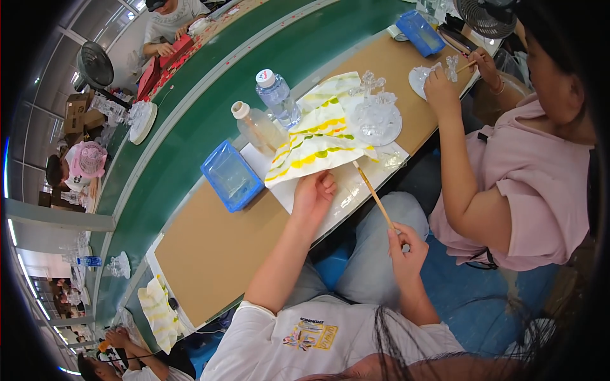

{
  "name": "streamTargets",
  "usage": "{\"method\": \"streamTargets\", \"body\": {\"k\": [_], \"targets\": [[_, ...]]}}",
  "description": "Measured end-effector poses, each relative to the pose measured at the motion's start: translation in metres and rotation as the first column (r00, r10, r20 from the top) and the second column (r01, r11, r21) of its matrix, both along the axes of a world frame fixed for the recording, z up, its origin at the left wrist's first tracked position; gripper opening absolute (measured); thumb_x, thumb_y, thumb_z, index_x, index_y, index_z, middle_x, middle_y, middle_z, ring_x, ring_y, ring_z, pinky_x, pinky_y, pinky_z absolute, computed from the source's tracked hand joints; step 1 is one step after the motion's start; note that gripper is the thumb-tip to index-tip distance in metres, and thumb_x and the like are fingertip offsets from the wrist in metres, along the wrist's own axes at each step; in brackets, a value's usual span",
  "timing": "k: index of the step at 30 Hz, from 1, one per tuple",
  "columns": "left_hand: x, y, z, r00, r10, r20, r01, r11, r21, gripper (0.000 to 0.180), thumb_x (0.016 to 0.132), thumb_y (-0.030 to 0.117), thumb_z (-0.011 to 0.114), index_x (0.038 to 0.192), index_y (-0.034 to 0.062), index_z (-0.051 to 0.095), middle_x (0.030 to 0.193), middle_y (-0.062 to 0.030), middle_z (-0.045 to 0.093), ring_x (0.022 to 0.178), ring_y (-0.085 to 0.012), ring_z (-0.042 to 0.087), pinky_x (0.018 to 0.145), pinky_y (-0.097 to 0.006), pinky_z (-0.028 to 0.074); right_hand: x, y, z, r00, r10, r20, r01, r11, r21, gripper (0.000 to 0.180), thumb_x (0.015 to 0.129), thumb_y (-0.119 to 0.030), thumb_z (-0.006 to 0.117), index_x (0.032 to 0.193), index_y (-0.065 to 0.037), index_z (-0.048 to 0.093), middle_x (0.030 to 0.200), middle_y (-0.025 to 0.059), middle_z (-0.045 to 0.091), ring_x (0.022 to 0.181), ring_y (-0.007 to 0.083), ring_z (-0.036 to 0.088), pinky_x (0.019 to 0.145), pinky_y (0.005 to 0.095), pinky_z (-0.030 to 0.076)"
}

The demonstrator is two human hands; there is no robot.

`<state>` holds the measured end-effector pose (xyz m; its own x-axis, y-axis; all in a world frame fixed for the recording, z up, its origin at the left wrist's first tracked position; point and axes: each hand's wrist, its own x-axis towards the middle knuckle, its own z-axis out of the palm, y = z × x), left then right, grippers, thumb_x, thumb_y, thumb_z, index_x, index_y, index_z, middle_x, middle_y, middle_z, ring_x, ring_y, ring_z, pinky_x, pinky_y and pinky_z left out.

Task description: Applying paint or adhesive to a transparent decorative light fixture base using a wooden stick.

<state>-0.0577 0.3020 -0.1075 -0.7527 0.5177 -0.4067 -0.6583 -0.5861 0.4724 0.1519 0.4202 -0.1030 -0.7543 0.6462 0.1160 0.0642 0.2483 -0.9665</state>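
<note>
My right hand (406,246) pinches the lower end of a thin wooden-handled brush (373,193), which slants up and left. Its pale tip reaches the edge of a white cloth (311,149) with yellow and green scalloped stripes. Along the cloth's near edge, my left hand (314,193) has its fingers curled in, seemingly gripping the cloth; its fingertips are partly hidden. A clear, ornate plastic piece on a round base (376,120) stands against the cloth's right side. Behind the cloth are a clear bottle with a white cap (277,98) and an open bottle with cloudy contents (260,129).
Left of the bottles lies a blue-rimmed tray (232,176) on the brown board (216,235). A co-worker in pink (508,184) sits close at my right, handling another clear piece (422,79). A green conveyor belt (168,162) runs beyond the table. Another striped cloth (160,311) hangs at lower left.
</note>
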Motion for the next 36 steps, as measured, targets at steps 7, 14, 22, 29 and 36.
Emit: {"method": "streamTargets", "body": {"k": [7,14,22,29,36], "targets": [[0.006,0.006,-0.002,0.997,-0.071,-0.012,0.071,0.997,-0.04,0.014,0.096,0.013,0.053,0.109,0.0082,0.053,0.083,-0.0017,0.052,0.057,-0.0083,0.039,0.051,-0.023,0.035,-0.019,0.002,0.011,0.997,-0.04,-0.063,0.052,0.976,0.211,0.016,0.082,-0.002,0.07,0.097,-0.001,0.069,0.053,-0.0006,0.05,0.046,0.0035,0.042,0.046,0.0199,0.033],[0.007,0.005,-0.004,0.992,-0.125,-0.004,0.125,0.992,0.012,0.008,0.096,0.011,0.052,0.104,0.0084,0.053,0.077,-0.001,0.05,0.056,-0.0106,0.043,0.053,-0.025,0.038,-0.02,0.001,0.009,1.0,-0.018,-0.018,0.022,0.965,0.263,0.016,0.079,-0.004,0.074,0.095,-0.004,0.071,0.051,-0.0015,0.046,0.045,0.003,0.04,0.044,0.0196,0.031],[0.009,0.005,-0.008,0.992,-0.109,-0.059,0.114,0.989,0.094,0.014,0.094,0.005,0.054,0.107,0.0085,0.051,0.085,-0.0017,0.054,0.06,-0.0109,0.043,0.056,-0.025,0.039,-0.021,-0.001,0.006,0.997,-0.03,-0.067,0.05,0.948,0.315,0.017,0.078,-0.003,0.074,0.096,-0.003,0.071,0.051,-0.0004,0.045,0.044,0.003,0.04,0.043,0.02,0.031],[0.011,0.011,-0.01,0.989,-0.053,-0.141,0.06,0.997,0.044,0.013,0.092,0.004,0.056,0.104,0.0093,0.051,0.084,-0.0013,0.054,0.059,-0.0103,0.042,0.055,-0.023,0.037,-0.016,-0.005,0.004,0.996,0.016,-0.082,0.019,0.914,0.404,0.019,0.077,-0.001,0.073,0.096,-0.005,0.072,0.054,0.0017,0.049,0.044,0.0073,0.043,0.043,0.0218,0.033],[-0.002,0.001,-0.022,0.971,0.145,-0.192,-0.162,0.984,-0.075,0.016,0.09,0.003,0.058,0.102,0.011,0.051,0.077,0.0018,0.049,0.057,-0.0082,0.041,0.052,-0.022,0.034,0.003,-0.02,0.018,0.989,0.042,-0.144,0.02,0.916,0.402,0.018,0.077,0.0,0.072,0.094,-0.003,0.071,0.056,0.004,0.055,0.044,0.0089,0.049,0.044,0.0219,0.035]]}}
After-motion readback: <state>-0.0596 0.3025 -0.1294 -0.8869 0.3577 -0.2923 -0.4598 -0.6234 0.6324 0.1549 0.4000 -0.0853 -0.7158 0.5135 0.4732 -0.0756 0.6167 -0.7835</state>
